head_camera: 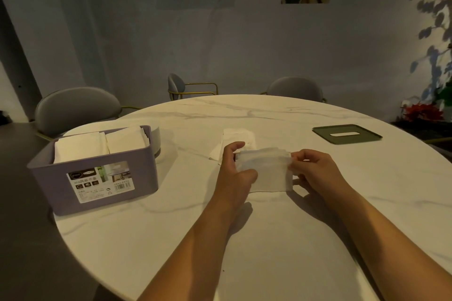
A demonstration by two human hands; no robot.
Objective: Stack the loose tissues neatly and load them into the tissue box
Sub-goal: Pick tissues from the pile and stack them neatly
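Note:
A white tissue (266, 171) lies in the middle of the round marble table (293, 239), held at both ends. My left hand (234, 173) grips its left edge with thumb and curled fingers. My right hand (315, 171) pinches its right edge. Just behind it lie more loose tissues (234, 142) in a rough pile. The purple tissue box (97, 178) stands at the left, without a lid, holding two white tissue stacks (102, 144). Its dark green lid (347, 134) with a slot lies flat at the right.
A pale round object (156, 139) sits right behind the box. Grey chairs (75, 107) stand around the far side of the table. The table's edge curves close past the box on the left. A plant (435, 56) stands at the far right.

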